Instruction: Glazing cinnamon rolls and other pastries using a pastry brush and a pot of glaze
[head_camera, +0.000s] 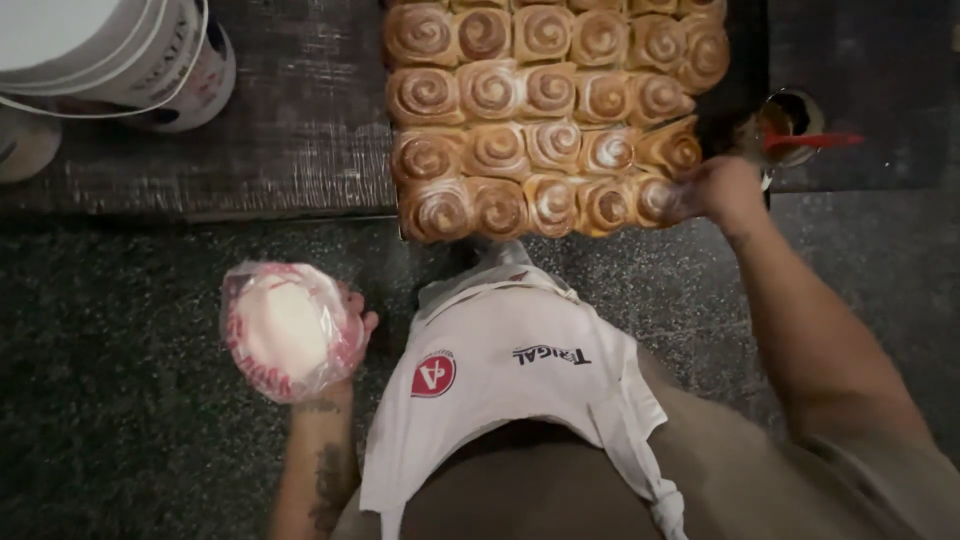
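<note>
**Icing on the near rows, far rows bare**

Looking straight down, the tray of rolls sits on a dark board at the edge of a speckled dark floor or counter. The right hand is down at the near right corner of the tray, curled over the last roll there; blur hides the fingers, so I cannot tell whether it grips a tool or just presses on the dough. The left hand is out to the side, well apart from the tray, fingers wrapped round a soft plastic bag bulging with white icing, red print on the film.

By my judgement, the icing is partway through: the two nearest rows show white smears in their spirals, the far rows look plain, glossy and golden-brown. The rolls are packed tight, each a neat coil.

A white bucket stands top left, a small jar with a red handle right of the tray. A white apron hangs below.
</note>
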